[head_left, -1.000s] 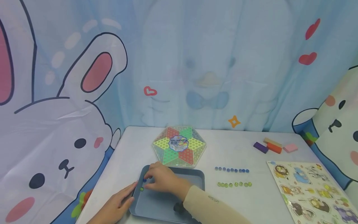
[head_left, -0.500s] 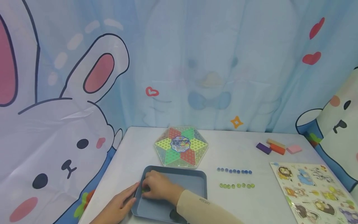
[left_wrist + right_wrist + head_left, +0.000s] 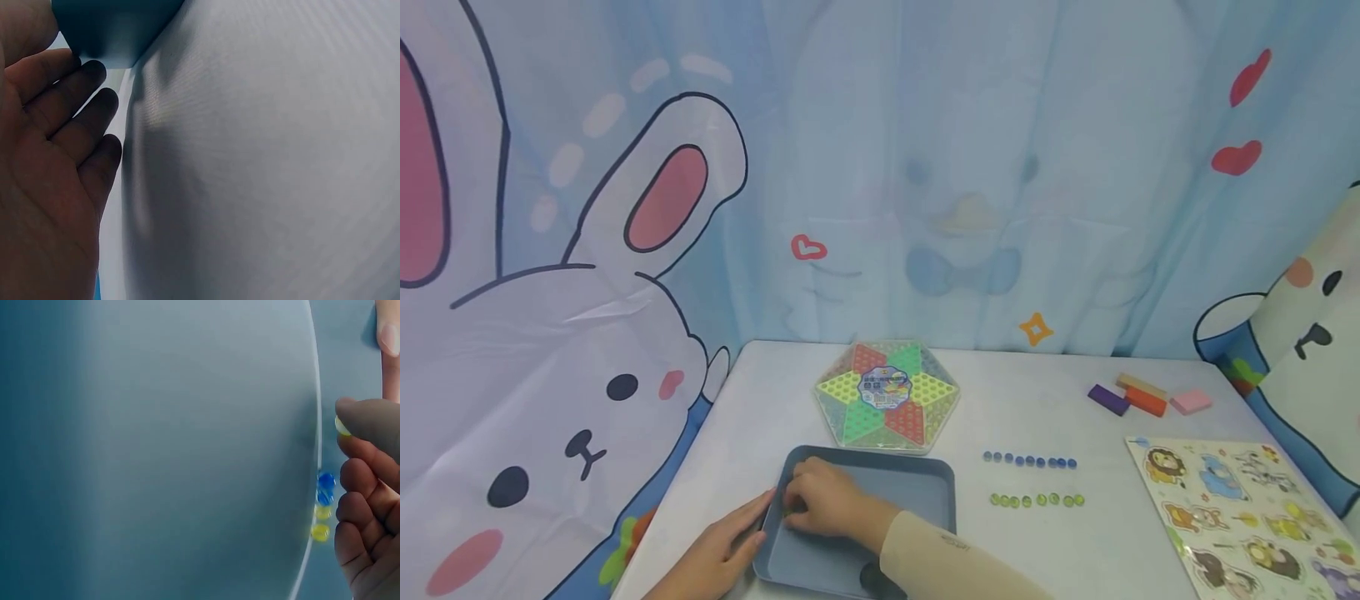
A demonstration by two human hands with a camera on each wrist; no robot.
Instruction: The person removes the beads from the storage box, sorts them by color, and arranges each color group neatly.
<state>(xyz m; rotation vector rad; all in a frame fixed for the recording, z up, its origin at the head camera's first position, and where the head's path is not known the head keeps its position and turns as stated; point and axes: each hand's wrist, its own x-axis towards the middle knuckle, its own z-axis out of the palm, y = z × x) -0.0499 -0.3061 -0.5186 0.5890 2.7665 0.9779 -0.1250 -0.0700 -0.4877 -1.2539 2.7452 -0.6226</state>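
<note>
A shallow blue-grey tray (image 3: 820, 554) lies at the front of the table. My right hand (image 3: 827, 500) is over its left end. In the right wrist view, thumb and index finger pinch a yellow-green glass marble (image 3: 342, 427). Close to those fingers, along the tray wall, are a blue marble (image 3: 326, 480) and a yellow one (image 3: 320, 533); the matching spots between them may be reflections. My left hand (image 3: 718, 550) rests against the tray's left outer side, its fingers (image 3: 87, 125) fairly straight and gripping nothing. From the head, the right hand hides the marbles in the tray.
Right of the tray lie a row of blue marbles (image 3: 1030, 461) and a row of yellow-green marbles (image 3: 1037, 500). Behind it is a hexagonal Chinese checkers board (image 3: 887, 396). Colored blocks (image 3: 1145, 401) and an animal puzzle board (image 3: 1243, 517) occupy the right side.
My right hand has lowered onto the tray's left end, covering the blue and yellow-green marbles seen there earlier. The left hand stays at the tray's side. The head view has shifted slightly.
</note>
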